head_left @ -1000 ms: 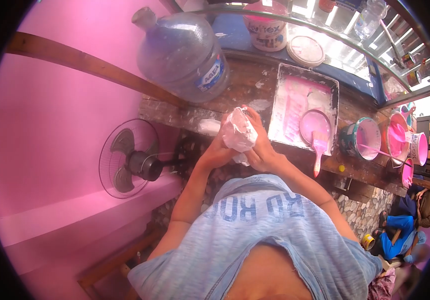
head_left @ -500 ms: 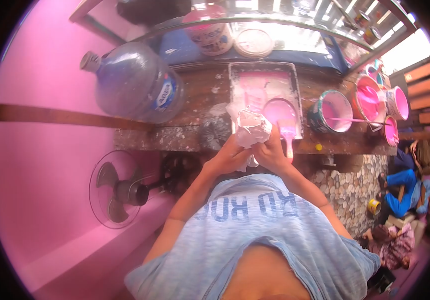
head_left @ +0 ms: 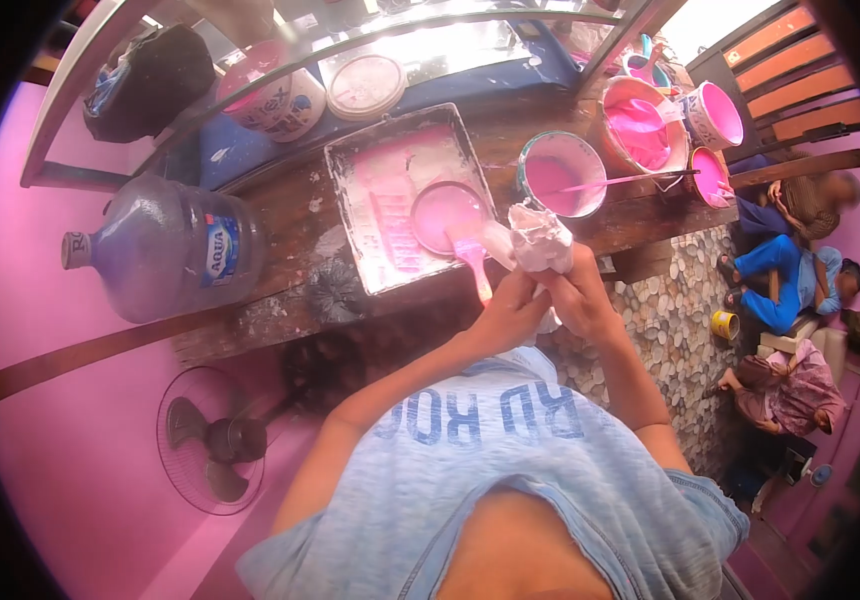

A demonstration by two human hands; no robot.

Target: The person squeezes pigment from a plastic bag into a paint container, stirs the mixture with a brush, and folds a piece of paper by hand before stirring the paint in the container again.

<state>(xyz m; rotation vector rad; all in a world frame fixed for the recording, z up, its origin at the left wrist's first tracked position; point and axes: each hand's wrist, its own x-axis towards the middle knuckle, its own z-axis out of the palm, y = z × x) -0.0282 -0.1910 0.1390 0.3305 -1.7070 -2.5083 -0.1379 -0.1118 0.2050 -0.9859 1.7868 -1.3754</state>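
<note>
In front of my chest, my left hand (head_left: 507,315) and my right hand (head_left: 580,300) are closed together around a crumpled whitish wad (head_left: 540,240). Whether it is cloth, paper or plastic I cannot make out. Its top bulges above my fingers and a small end pokes out below them. Just left of the hands, a pink-coated paintbrush (head_left: 473,264) lies across a round lid (head_left: 450,218) with pink paint. Both are in a paint-smeared tray (head_left: 338,185) on the wooden table. Beyond my right hand stands a paint pail (head_left: 531,165) with a stick across it.
Several pink paint containers, including a large bucket (head_left: 614,140), crowd the table's right end. A water jug (head_left: 165,255) lies on its side at left, above a fan (head_left: 220,440). A glass-fronted frame edges the back. Several people sit at far right, near a yellow can (head_left: 724,324).
My view has turned, so the table appears tilted and shifted left. My hands, still around the wad, are now off the tray's right corner, nearer the pail, instead of in front of the tray.
</note>
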